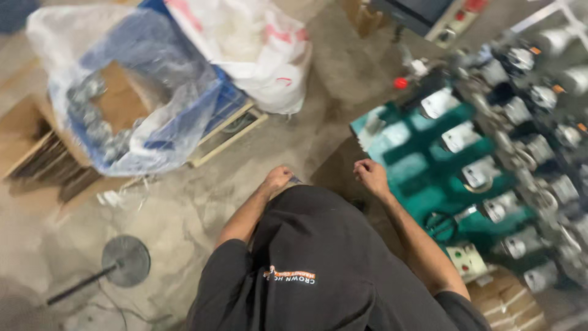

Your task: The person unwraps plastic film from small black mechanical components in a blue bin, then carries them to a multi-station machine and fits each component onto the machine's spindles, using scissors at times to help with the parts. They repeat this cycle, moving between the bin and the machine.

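Note:
I look straight down over my black shirt (pixel 318 257) at a concrete floor. My left hand (pixel 277 178) hangs in front of my body with its fingers curled; a small grey object shows at its edge, and whether the hand grips it is unclear. My right hand (pixel 370 174) is closed in a loose fist, with nothing visible in it. It hovers just left of a green machine (pixel 429 165) that carries rows of metal spindles and white bobbins (pixel 533 147). The frame is blurred by motion.
A clear plastic bag (pixel 141 79) holding metal rings sits over a blue crate (pixel 229 98) and cardboard at the upper left. A white sack (pixel 257 43) lies beside it. A round stand base (pixel 125 262) rests on the floor at lower left. Cardboard boxes (pixel 508 303) sit at lower right.

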Tool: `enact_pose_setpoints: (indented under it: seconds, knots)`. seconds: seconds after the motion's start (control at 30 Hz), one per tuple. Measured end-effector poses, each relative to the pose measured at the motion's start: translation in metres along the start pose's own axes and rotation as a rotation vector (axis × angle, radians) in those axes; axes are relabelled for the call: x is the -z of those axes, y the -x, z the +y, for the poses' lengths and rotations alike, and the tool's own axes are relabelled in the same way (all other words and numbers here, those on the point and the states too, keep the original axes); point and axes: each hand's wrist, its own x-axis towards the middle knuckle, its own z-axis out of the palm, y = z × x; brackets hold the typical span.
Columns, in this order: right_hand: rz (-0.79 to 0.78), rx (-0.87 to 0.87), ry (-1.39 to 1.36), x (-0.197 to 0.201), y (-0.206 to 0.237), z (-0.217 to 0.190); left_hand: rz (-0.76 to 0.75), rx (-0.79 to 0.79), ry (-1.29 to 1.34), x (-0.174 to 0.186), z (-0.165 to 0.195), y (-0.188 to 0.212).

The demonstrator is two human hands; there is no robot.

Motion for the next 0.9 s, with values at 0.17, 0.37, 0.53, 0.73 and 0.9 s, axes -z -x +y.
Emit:
enact_pose_setpoints:
  seconds: [0.17, 0.37, 0.53, 0.73, 0.9]
  knots:
    - [-0.208, -0.012, -0.02, -0.101, -0.045, -0.033, 0.297, 0.027, 0.252, 0.055, -0.1, 0.024]
    - [-0.295, -0.124, -0.096, -0.182, -0.084, -0.047, 0.838, 0.139, 0.457, 0.138, -0.164, 0.022]
    - [-0.369, -0.161, -0.119, -0.216, -0.115, -0.067, 1.204, 0.091, 0.019, 0.24, -0.183, 0.019]
    - [-0.451, -0.204, 0.119, -0.243, -0.167, -0.093, 1.065, 0.113, -0.256, 0.28, -0.21, -0.009]
    - [-0.544, -0.085, 0.184, -0.273, -0.232, -0.132, 0.839, 0.369, -0.119, 0.27, -0.228, -0.029]
